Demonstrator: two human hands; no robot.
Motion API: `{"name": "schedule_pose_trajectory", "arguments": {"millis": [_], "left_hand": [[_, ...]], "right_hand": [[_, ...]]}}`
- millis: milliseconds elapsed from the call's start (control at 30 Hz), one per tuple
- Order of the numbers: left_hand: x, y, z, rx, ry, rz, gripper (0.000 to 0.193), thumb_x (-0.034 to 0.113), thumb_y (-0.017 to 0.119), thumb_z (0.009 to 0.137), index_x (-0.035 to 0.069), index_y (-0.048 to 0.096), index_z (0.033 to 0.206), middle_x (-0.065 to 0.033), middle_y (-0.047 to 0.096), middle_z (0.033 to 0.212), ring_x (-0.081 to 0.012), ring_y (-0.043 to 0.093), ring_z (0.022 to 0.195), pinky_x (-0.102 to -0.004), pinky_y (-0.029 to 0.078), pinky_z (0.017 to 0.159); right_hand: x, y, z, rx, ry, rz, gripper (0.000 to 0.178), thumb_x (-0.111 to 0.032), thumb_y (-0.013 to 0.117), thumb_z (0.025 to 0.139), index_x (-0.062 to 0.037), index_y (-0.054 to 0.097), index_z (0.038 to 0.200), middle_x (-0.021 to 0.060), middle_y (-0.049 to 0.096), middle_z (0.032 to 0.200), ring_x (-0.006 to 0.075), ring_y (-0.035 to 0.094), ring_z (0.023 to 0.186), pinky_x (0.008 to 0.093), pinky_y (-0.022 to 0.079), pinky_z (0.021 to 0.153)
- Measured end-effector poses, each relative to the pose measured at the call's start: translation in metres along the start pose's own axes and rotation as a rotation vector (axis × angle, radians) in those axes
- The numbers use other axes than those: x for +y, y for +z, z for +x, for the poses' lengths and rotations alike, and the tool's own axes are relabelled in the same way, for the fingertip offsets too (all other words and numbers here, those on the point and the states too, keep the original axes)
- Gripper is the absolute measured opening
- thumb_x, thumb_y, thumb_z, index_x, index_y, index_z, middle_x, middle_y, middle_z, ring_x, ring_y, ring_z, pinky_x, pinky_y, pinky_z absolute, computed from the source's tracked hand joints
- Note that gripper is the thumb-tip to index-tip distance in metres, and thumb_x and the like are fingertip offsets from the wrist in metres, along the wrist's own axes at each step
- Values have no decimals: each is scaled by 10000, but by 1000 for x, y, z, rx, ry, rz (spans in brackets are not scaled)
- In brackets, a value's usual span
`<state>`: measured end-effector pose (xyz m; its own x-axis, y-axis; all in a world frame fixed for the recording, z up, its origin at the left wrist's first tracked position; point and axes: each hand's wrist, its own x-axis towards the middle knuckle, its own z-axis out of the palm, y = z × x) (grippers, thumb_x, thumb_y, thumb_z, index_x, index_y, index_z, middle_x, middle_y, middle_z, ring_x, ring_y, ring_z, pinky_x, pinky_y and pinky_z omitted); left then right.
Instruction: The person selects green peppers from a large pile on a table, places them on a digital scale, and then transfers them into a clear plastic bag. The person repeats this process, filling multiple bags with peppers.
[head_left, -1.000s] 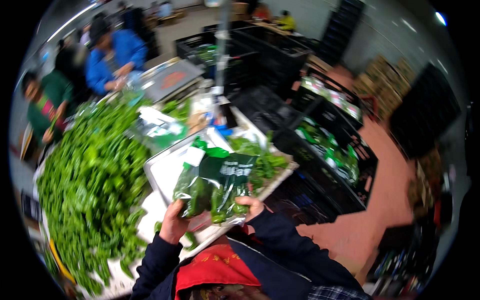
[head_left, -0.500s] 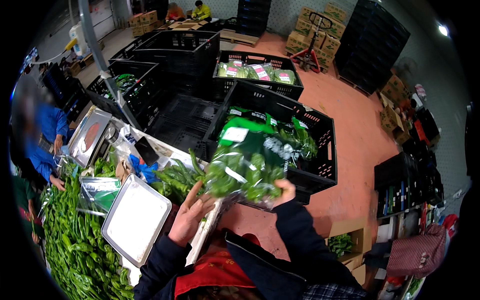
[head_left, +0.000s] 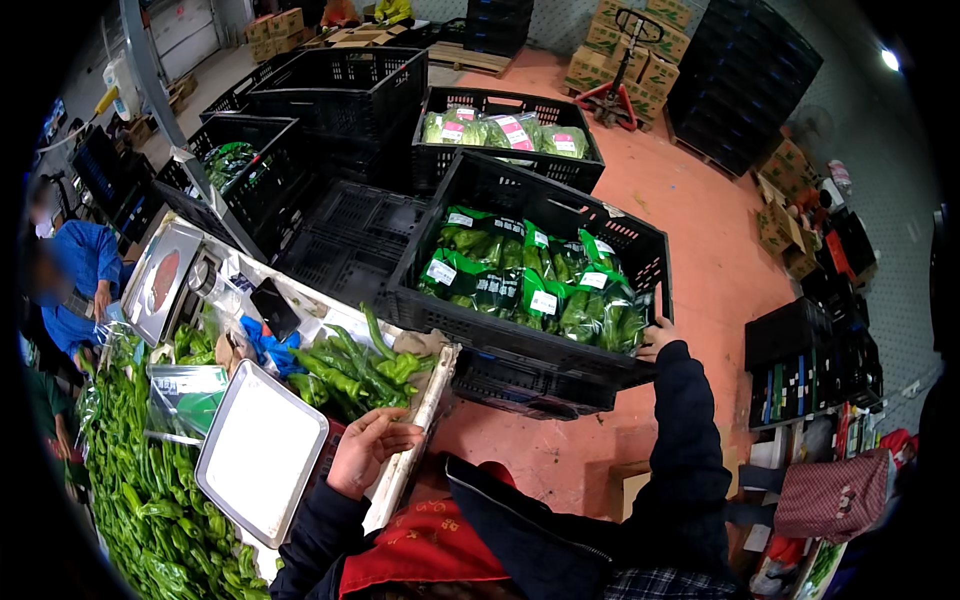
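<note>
My right hand [head_left: 657, 338] is at the near right corner of a black plastic crate [head_left: 520, 348], its fingers curled over the rim. Clear-and-green bags of green peppers [head_left: 545, 296] lie in rows inside that crate; one bag [head_left: 606, 322] ends close to my fingers. My left hand [head_left: 375, 452] holds nothing, its fingers loosely bent and slightly apart over the white edge of the worktable [head_left: 408, 462]. Just beyond it lies a small heap of loose green peppers [head_left: 350, 372]. A metal tray [head_left: 262, 452] rests left of this hand.
A large pile of green peppers [head_left: 165, 510] covers the table's left side, with packaging bags [head_left: 190, 395], a phone [head_left: 274, 308] and a scale [head_left: 162, 278] above. Another black crate [head_left: 425, 160] holds bagged greens. A person in blue [head_left: 85, 270] stands across the table. A metal post rises there.
The bag of green peppers my right hand held has gone into the crate among the others. That hand has moved right to the crate's corner. My left hand has drawn its spread fingers in.
</note>
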<state>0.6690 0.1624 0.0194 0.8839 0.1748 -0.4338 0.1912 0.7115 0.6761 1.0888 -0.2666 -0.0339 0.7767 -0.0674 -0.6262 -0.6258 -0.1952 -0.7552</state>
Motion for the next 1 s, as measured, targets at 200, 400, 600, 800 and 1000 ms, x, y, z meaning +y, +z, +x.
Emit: {"name": "schedule_pose_trajectory", "arguments": {"millis": [200,400,600,800,1000], "left_hand": [[-12,-14,-16,85,-2,-45,342,219,496,1024,-47,546,1233,-234,687,1077,-319,695,979,-410,548,908],[-26,-30,-45,139,-11,-60,344,215,518,1020,-43,527,1246,-220,677,1092,-290,675,1017,-386,525,932],[-58,-56,-80,164,32,-133,361,269,486,1049,-23,537,1254,-205,684,1117,-260,689,1008,-340,537,927],[-76,-64,-119,259,36,-183,379,287,483,1051,-24,541,1260,-200,686,1109,-241,688,992,-337,538,917],[-108,-71,-136,337,51,-258,352,265,476,1055,-20,556,1245,-202,683,1098,-238,684,981,-339,542,910]], "right_hand": [[17,35,26,-122,-616,-754,837,-433,664,895,-93,268,1550,250,350,1532,383,353,1413,417,369,1106],[12,64,66,-176,-736,-1339,931,-443,727,797,-10,300,1502,280,435,1462,386,456,1336,400,398,1073],[-4,55,107,37,-681,-1270,744,-381,715,837,-2,463,1425,237,572,1344,385,545,1239,427,432,1032],[-26,74,126,107,-769,-1161,790,-282,726,872,-92,320,1523,173,357,1541,364,376,1386,438,372,1092],[-30,102,176,0,-570,-1113,938,-432,740,853,-146,214,1576,163,237,1605,353,255,1465,469,365,1112]]}}
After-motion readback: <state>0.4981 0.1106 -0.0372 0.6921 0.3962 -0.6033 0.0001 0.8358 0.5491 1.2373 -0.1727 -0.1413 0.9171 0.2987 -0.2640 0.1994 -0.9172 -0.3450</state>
